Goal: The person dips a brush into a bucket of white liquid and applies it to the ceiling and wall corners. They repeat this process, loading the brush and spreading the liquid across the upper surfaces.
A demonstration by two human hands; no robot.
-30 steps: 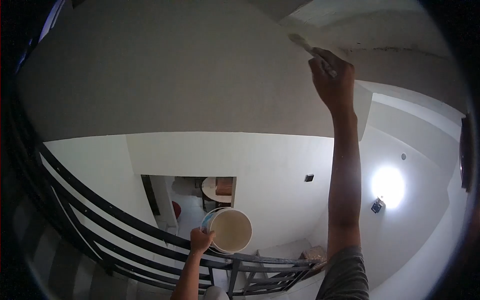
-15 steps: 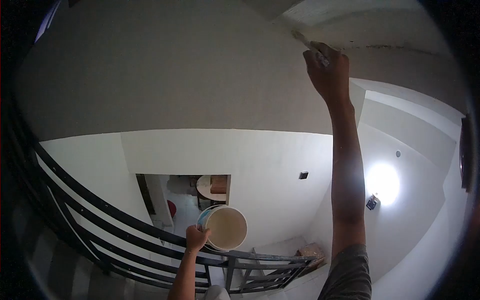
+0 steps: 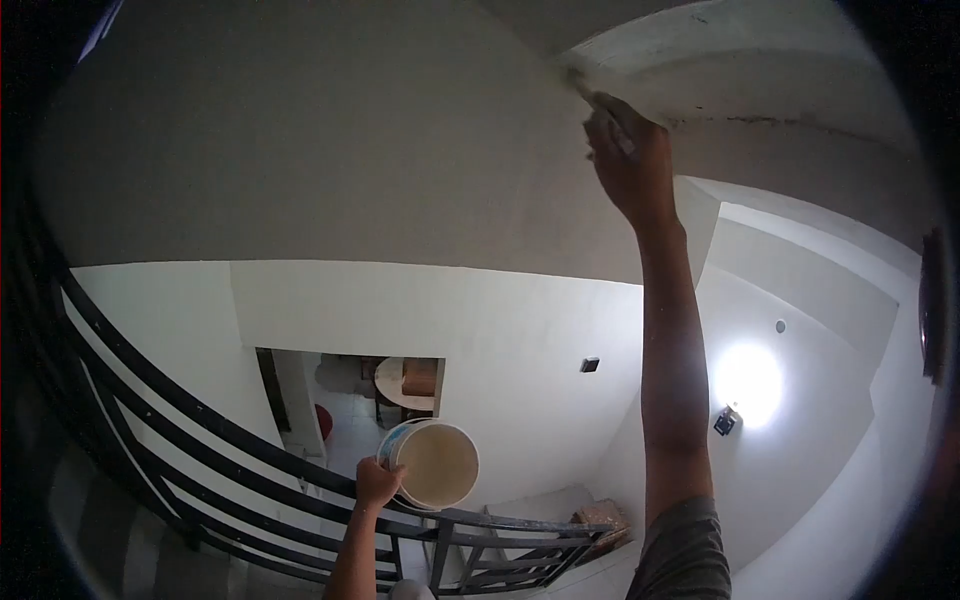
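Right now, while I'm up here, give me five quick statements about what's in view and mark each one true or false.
1. The right hand holds a brush. True.
2. The left hand is holding nothing. False: it grips a bucket at the rim.
3. The bucket is turned upside down. False: its open top shows, facing the camera.
4. A dark railing runs below the raised right hand in the picture. True.
5. The bright light is at the left of the picture. False: it shines on the right side, beyond the right arm.
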